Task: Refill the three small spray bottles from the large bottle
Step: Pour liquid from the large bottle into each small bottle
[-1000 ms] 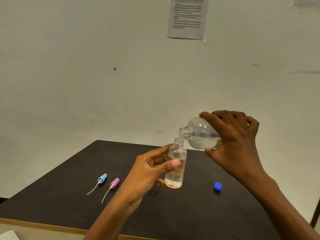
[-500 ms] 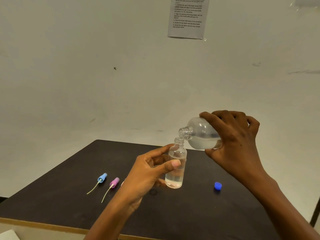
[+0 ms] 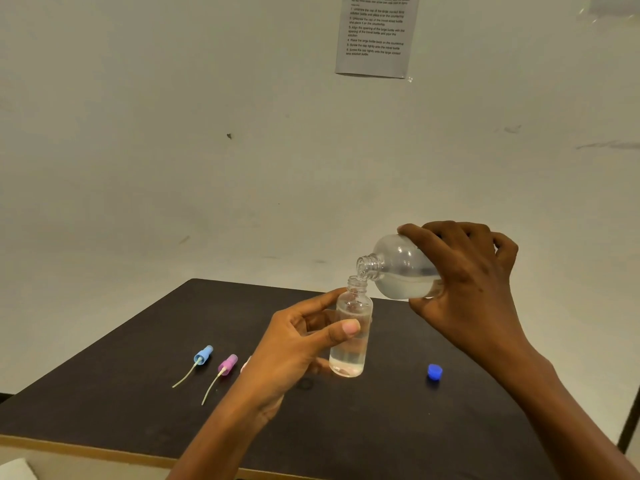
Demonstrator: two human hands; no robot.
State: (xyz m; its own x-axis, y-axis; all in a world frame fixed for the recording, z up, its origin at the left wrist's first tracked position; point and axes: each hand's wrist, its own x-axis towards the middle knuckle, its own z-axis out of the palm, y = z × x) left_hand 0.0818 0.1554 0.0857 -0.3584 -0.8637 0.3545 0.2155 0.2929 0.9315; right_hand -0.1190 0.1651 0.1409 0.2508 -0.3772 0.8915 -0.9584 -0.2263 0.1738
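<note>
- A dark table (image 3: 381, 427) has a light wooden edge along its near side.
- A blue spray top (image 3: 204, 355) lies on its side on the left part, with its thin pale tube pointing to the near left.
- A purple spray top (image 3: 228, 364) lies just beside it on the right, its tube pointing the same way.
- A pale pink piece (image 3: 245, 364) shows just right of the purple one, mostly hidden by the left hand (image 3: 294, 344).
- A small blue cap (image 3: 434, 371) sits well apart, on the right part.

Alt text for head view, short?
The right hand tilts a large clear plastic bottle over the mouth of a small clear bottle gripped upright by the left hand at a dark table. A blue cap lies nearby.
</note>
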